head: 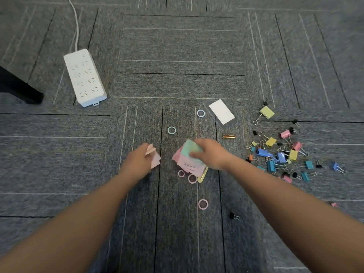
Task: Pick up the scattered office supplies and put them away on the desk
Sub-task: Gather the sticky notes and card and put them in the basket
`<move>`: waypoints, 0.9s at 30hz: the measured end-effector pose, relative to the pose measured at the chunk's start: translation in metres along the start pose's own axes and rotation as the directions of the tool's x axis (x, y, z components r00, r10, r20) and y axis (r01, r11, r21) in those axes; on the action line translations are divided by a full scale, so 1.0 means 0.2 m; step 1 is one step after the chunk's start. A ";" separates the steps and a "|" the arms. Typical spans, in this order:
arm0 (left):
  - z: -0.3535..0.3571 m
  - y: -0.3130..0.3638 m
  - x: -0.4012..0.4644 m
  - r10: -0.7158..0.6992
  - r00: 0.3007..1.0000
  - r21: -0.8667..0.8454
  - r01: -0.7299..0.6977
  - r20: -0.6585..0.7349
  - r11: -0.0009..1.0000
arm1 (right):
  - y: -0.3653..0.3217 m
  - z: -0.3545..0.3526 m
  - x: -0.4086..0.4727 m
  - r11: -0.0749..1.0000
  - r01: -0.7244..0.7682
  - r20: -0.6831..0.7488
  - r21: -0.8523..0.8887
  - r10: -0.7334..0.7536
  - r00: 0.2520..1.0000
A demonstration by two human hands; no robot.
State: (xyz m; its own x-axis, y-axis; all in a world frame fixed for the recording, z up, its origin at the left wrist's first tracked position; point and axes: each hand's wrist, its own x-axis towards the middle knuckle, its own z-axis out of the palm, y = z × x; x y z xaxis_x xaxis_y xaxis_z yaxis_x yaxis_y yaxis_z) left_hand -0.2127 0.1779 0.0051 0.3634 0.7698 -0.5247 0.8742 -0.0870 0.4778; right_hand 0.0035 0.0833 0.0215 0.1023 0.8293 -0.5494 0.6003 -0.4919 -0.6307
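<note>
Both hands were down on the carpet [59, 154] gathering paper. The left hand [137, 160] pinched a few pink notes [154, 157]; the right hand [211, 154] curled over a green note [190, 148] topping a loose pink pile [189, 164]. To do this well, I judged, the pile should be squared and lifted as one stack, sliding fingers under its edge.

Rings [202, 204] lay scattered near and beyond the pile. Binder clips [279, 154] sprawled to the right, with a white card [221, 111] farther off. The floor was grey carpet tile; a power strip [84, 77] sat far left beside a dark furniture leg [21, 87]. No desk showed.
</note>
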 end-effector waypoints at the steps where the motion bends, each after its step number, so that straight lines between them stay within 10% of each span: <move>1: 0.00 0.05 0.00 -0.038 0.999 -0.137 0.040 0.016 0.990 | 0.01 -0.03 -0.02 0.990 -0.026 -0.012 0.139 0.028 1.000; 6: 0.06 0.33 -0.05 -0.024 0.978 -0.602 0.146 0.206 0.785 | 0.04 -0.06 -0.06 0.941 -0.073 0.019 0.332 0.071 0.997; 16: 0.17 0.35 -0.03 0.017 0.938 -0.590 0.204 0.347 0.781 | 0.11 -0.03 -0.11 0.868 -0.152 0.125 0.473 0.105 0.987; 22: 0.13 0.31 0.04 -0.131 0.975 -0.507 0.207 0.180 0.837 | 0.27 -0.29 0.14 0.930 -0.359 -0.473 -0.073 0.285 0.834; 27: 0.07 0.25 0.08 -0.143 0.980 -0.506 0.193 0.135 0.841 | 0.28 -0.44 0.38 0.820 -0.551 -0.471 -0.152 0.430 0.770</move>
State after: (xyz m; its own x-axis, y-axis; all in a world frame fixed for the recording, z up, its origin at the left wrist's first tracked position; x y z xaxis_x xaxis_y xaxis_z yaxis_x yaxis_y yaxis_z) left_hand -0.1592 0.1773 0.0106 0.2748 0.6815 -0.6782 0.6419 0.3952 0.6571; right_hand 0.1144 0.1416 -0.0072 0.7105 0.5518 -0.4366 0.5567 -0.8204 -0.1310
